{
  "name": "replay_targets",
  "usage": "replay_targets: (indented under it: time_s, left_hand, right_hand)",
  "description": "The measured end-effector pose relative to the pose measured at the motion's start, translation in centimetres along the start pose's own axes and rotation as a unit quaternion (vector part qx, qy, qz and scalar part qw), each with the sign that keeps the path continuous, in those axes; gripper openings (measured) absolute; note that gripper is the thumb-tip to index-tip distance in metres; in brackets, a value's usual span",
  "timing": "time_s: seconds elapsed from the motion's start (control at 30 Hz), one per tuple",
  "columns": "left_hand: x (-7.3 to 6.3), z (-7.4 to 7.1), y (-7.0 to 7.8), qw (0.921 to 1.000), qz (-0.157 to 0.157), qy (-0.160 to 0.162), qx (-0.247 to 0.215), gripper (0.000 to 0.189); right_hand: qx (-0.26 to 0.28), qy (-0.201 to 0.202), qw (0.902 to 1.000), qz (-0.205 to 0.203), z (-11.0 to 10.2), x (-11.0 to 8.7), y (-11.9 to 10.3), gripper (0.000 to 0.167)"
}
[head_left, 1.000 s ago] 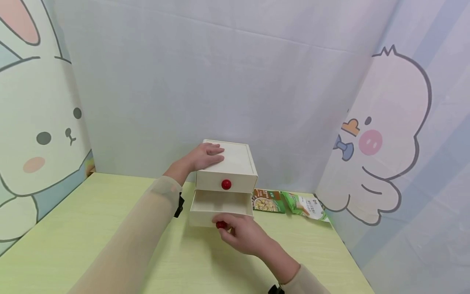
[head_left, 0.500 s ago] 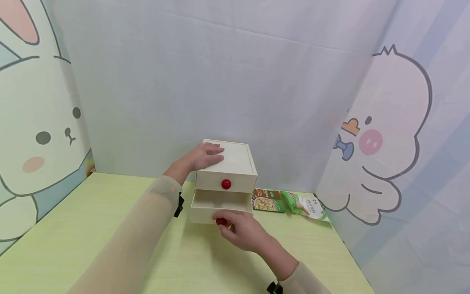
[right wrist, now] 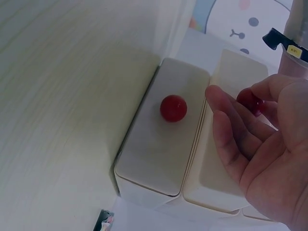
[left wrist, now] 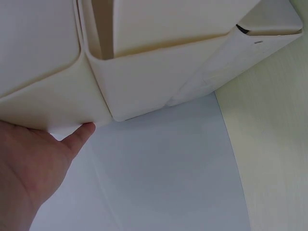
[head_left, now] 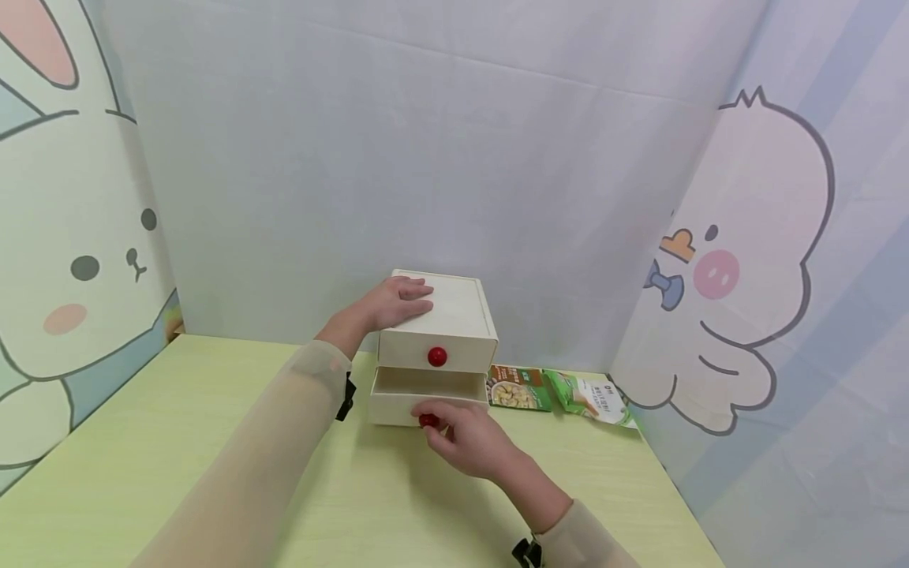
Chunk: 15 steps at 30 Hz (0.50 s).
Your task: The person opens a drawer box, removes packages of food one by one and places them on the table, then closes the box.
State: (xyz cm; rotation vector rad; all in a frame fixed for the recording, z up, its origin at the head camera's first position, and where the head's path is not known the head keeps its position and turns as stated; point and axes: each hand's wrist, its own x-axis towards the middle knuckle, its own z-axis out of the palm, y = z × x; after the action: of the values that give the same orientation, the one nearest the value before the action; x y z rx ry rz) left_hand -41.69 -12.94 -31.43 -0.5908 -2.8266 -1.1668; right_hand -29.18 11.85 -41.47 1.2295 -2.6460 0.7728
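Observation:
A small white drawer cabinet (head_left: 461, 308) stands at the back of the table. Its middle drawer (head_left: 393, 410) is partly pulled out, and no contents show in the visible part of its inside. My right hand (head_left: 470, 439) pinches that drawer's red knob (right wrist: 248, 100) between thumb and finger, the other fingers loosely bent. Across the left part of the cabinet's top lies my left hand (head_left: 392, 303), fingers extended. The upper drawer's red knob (head_left: 437, 356) is free. In the right wrist view the bottom drawer (right wrist: 149, 154) is closed, with its own red knob (right wrist: 173, 108).
Right of the cabinet lie a brown-and-green food packet (head_left: 520, 388) and a green-and-white bag (head_left: 595, 401) on the pale yellow-green table (head_left: 213, 410). Behind hangs a plain grey-white curtain (head_left: 426, 158); cartoon-printed sheets flank both sides.
The middle drawer has slid some way further into the cabinet, and my right hand has moved forward with its knob. My left hand has stayed in place on top.

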Motion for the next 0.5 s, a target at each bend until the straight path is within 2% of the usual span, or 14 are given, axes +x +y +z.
replay_targets:
  time_s: [0.5]
  left_hand:
    - [0.04, 0.06, -0.02, 0.9999, 0.010, 0.004, 0.008, 0.061]
  right_hand:
    - [-0.022, 0.020, 0.9996, 0.002, 0.38, 0.58, 0.52, 0.028]
